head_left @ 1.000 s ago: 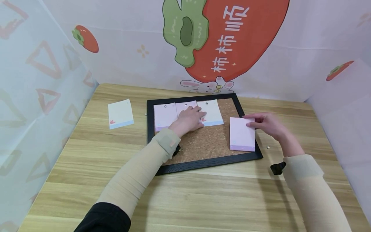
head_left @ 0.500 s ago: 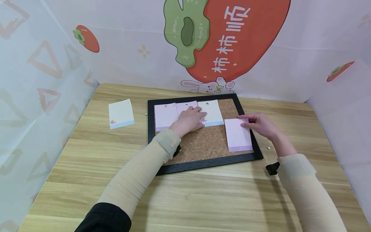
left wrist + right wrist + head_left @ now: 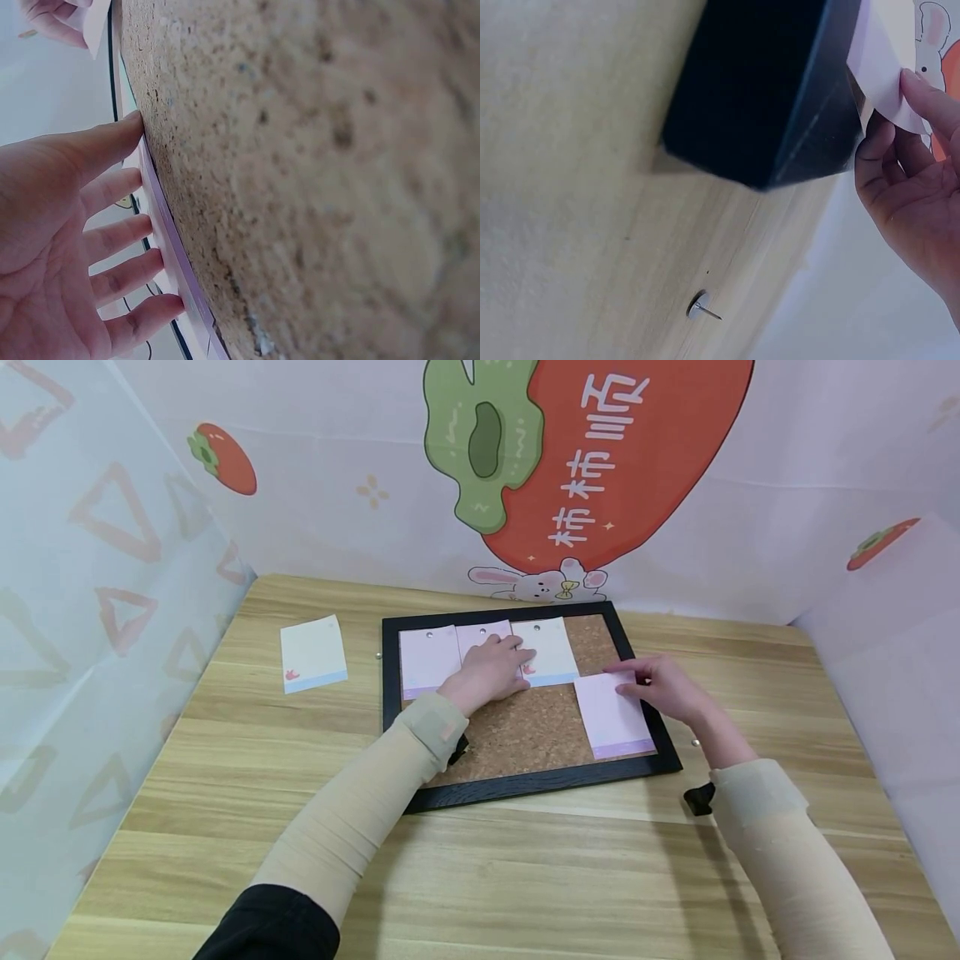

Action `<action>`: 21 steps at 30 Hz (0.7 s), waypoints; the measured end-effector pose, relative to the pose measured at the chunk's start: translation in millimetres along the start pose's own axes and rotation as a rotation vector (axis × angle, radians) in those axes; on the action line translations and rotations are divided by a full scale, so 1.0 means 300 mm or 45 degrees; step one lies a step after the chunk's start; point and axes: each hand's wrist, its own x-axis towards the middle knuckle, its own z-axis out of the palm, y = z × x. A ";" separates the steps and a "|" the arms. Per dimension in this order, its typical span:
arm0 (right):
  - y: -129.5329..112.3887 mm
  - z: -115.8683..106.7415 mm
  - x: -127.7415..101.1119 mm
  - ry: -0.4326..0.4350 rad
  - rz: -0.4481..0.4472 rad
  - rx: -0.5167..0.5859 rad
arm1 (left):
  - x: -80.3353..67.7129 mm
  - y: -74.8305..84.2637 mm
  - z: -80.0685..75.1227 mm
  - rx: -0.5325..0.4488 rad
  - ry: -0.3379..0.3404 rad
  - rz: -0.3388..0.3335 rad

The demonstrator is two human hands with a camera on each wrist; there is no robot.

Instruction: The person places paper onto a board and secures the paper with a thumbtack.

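Looking down from the head view, I start with the wooden table (image 3: 525, 877), then the black-framed cork board (image 3: 525, 727) lying flat on it, near the far wall. Three note cards sit in a row along the board's top edge: a pink one (image 3: 426, 660), a middle pink one (image 3: 480, 633) and a white one (image 3: 551, 647), the outer two with a pin head showing at the top.

My left hand (image 3: 487, 672) lies flat across the middle card, fingers straight and spread (the left wrist view shows the fingertips (image 3: 127, 277) pressing the paper to the cork), holding nothing.

My right hand (image 3: 663, 687) pinches the upper right corner of a loose pink note card (image 3: 611, 714), thumb and fingers curled on its edge; the card rests at a slight tilt on the board's right part, its top left corner just beside the white card.

To do this well, I judge the card should be squared to the row and laid flat before anything fixes it.

A spare white card (image 3: 312, 653) lies on the table left of the board. Smallest of all, a thumbtack (image 3: 700, 306) lies on the wood just off the frame's right side.
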 end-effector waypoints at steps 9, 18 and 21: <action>-0.013 0.013 0.001 -0.024 0.021 -0.077 | 0.000 -0.001 0.000 0.006 0.004 0.005; -0.026 0.024 -0.002 -0.040 0.048 -0.087 | 0.001 -0.002 0.001 0.003 0.000 0.008; -0.026 0.025 -0.002 -0.047 0.064 -0.089 | 0.002 -0.003 0.001 0.005 -0.005 0.009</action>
